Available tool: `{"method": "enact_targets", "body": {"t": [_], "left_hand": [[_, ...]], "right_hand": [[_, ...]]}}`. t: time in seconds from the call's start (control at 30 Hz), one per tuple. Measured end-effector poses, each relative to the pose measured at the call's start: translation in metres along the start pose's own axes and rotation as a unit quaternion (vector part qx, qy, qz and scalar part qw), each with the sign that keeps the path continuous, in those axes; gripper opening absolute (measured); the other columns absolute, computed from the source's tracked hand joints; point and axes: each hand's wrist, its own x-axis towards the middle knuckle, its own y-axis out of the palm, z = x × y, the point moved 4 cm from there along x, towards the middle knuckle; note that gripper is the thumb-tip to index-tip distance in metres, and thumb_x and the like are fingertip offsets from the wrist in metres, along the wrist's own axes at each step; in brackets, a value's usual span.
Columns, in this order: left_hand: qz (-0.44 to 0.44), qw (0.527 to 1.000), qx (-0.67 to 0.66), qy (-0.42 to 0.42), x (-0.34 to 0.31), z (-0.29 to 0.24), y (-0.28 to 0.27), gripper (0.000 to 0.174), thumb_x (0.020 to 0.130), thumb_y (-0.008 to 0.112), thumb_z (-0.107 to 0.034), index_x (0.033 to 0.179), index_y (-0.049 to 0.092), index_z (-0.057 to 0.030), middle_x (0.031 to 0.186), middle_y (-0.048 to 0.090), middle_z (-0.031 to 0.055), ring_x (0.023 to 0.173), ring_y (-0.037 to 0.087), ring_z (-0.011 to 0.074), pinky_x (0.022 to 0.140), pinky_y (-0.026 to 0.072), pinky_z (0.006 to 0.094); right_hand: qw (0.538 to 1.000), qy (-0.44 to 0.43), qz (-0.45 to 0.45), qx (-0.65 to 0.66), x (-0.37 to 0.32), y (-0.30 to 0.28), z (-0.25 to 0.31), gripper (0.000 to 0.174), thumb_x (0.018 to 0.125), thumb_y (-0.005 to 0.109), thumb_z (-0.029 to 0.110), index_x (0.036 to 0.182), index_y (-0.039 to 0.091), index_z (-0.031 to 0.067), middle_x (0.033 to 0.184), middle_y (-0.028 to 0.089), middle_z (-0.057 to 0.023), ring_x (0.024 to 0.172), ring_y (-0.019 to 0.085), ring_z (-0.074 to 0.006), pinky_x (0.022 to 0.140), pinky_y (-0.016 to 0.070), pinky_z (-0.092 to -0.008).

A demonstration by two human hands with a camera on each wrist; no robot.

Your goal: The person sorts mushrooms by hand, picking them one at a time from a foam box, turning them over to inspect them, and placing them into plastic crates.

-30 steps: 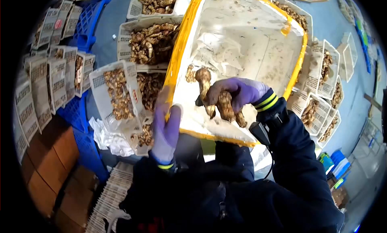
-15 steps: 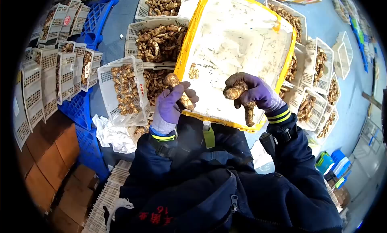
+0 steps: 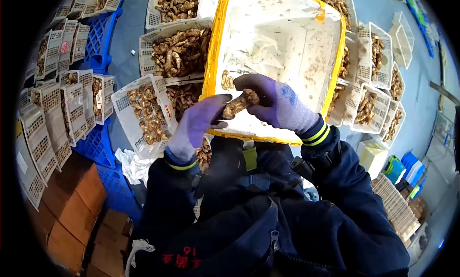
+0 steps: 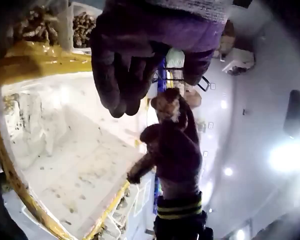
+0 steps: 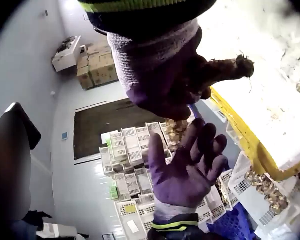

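A brown mushroom is gripped in my purple-gloved right hand, over the near end of a white foam box with a yellow-taped rim. From the same hand the stem of another mushroom juts out in the right wrist view. Facing it is my left hand, close to the gripped mushroom in the head view. Its fingers are spread with nothing held in the right wrist view. Small pale brown mushrooms lie in the box, near its left wall.
White perforated baskets with mushrooms stand left of the box, one basket tilted beside it. More filled baskets stand to the right. Blue crates and cardboard boxes are at far left.
My left hand left the box rim, held a mushroom half a second ago, and is now without it. My right hand has moved left, bringing its mushroom near the left hand.
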Motion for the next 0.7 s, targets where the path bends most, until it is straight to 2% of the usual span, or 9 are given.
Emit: {"method": "enact_targets", "body": {"t": [0.07, 0.1, 0.17, 0.27, 0.3, 0.33, 0.43, 0.5, 0.7], "left_hand": [[-0.039, 0.999, 0.021, 0.010, -0.009, -0.030, 0.042, 0.030, 0.094, 0.058, -0.023, 0.107, 0.062, 0.0032, 0.096, 0.065, 0.0083, 0.090, 0.061, 0.0099, 0.075, 0.0503, 0.0243], [-0.077, 0.992, 0.089, -0.041, 0.001, -0.015, 0.035, 0.027, 0.091, 0.061, -0.020, 0.104, 0.062, 0.0034, 0.085, 0.065, 0.0062, 0.076, 0.059, 0.0087, 0.066, 0.0466, 0.0223], [-0.068, 0.994, 0.078, -0.027, -0.004, -0.013, 0.039, 0.027, 0.090, 0.061, -0.020, 0.103, 0.062, 0.0032, 0.084, 0.065, 0.0061, 0.071, 0.057, 0.0092, 0.064, 0.0453, 0.0223], [-0.083, 0.996, 0.025, -0.038, -0.004, -0.002, 0.041, 0.025, 0.092, 0.057, -0.020, 0.099, 0.062, 0.0025, 0.081, 0.061, 0.0036, 0.066, 0.053, 0.0083, 0.061, 0.0412, 0.0213], [-0.077, 0.997, -0.003, -0.029, -0.003, 0.004, 0.041, 0.024, 0.092, 0.055, -0.020, 0.099, 0.061, 0.0024, 0.080, 0.061, 0.0030, 0.066, 0.053, 0.0079, 0.061, 0.0406, 0.0210], [-0.072, 0.997, -0.031, -0.021, -0.004, 0.009, 0.042, 0.024, 0.093, 0.054, -0.020, 0.098, 0.061, 0.0022, 0.079, 0.060, 0.0025, 0.066, 0.053, 0.0076, 0.060, 0.0400, 0.0208], [-0.094, 0.991, -0.087, 0.024, -0.010, 0.012, 0.047, 0.023, 0.094, 0.053, -0.020, 0.100, 0.058, 0.0019, 0.079, 0.058, 0.0037, 0.067, 0.052, 0.0092, 0.060, 0.0390, 0.0221], [-0.104, 0.979, -0.174, 0.018, -0.009, 0.024, 0.042, 0.025, 0.095, 0.053, -0.019, 0.105, 0.056, 0.0027, 0.079, 0.058, 0.0052, 0.067, 0.051, 0.0115, 0.060, 0.0389, 0.0232], [-0.043, 0.946, -0.319, -0.044, -0.001, 0.038, 0.038, 0.045, 0.097, 0.055, -0.029, 0.124, 0.053, 0.0069, 0.076, 0.058, 0.0030, 0.064, 0.050, 0.0119, 0.059, 0.0387, 0.0243]], "right_hand": [[0.988, -0.093, -0.009, -0.123, 0.007, 0.008, -0.001, 0.049, 0.082, 0.063, 0.001, 0.129, 0.051, 0.0088, 0.108, 0.066, -0.0058, 0.084, 0.065, -0.0161, 0.073, 0.0531, -0.0317], [0.989, -0.090, 0.004, -0.121, 0.008, 0.009, -0.002, 0.050, 0.083, 0.063, 0.001, 0.130, 0.051, 0.0087, 0.110, 0.066, -0.0067, 0.088, 0.065, -0.0178, 0.076, 0.0529, -0.0331], [0.989, -0.083, 0.028, -0.117, 0.007, 0.010, 0.001, 0.050, 0.084, 0.061, 0.001, 0.132, 0.050, 0.0085, 0.113, 0.065, -0.0086, 0.096, 0.066, -0.0212, 0.083, 0.0526, -0.0359], [0.989, -0.149, 0.001, -0.023, 0.007, 0.011, 0.009, 0.057, 0.085, 0.059, -0.002, 0.139, 0.044, 0.0080, 0.121, 0.062, -0.0093, 0.087, 0.065, -0.0179, 0.074, 0.0560, -0.0316], [0.988, 0.032, 0.085, 0.122, -0.001, 0.002, 0.003, 0.067, 0.082, 0.059, -0.004, 0.145, 0.037, 0.0077, 0.125, 0.059, -0.0095, 0.078, 0.063, -0.0137, 0.062, 0.0564, -0.0253], [0.967, 0.085, 0.087, 0.224, -0.005, 0.001, -0.010, 0.074, 0.078, 0.059, -0.005, 0.146, 0.033, 0.0058, 0.124, 0.059, -0.0098, 0.072, 0.059, -0.0099, 0.049, 0.0510, -0.0190], [0.956, 0.060, -0.011, 0.286, -0.013, -0.018, -0.045, 0.064, 0.079, 0.055, 0.004, 0.141, 0.041, 0.0019, 0.119, 0.061, -0.0111, 0.076, 0.060, -0.0127, 0.060, 0.0514, -0.0220], [0.946, 0.109, -0.055, 0.299, -0.022, -0.028, -0.058, 0.056, 0.083, 0.056, 0.010, 0.137, 0.045, -0.0009, 0.115, 0.063, -0.0113, 0.080, 0.061, -0.0152, 0.071, 0.0516, -0.0262], [0.848, 0.059, -0.090, 0.519, -0.038, -0.018, -0.095, 0.049, 0.097, 0.049, 0.024, 0.137, 0.044, -0.0044, 0.121, 0.061, -0.0154, 0.102, 0.059, -0.0219, 0.088, 0.0490, -0.0338]]}}
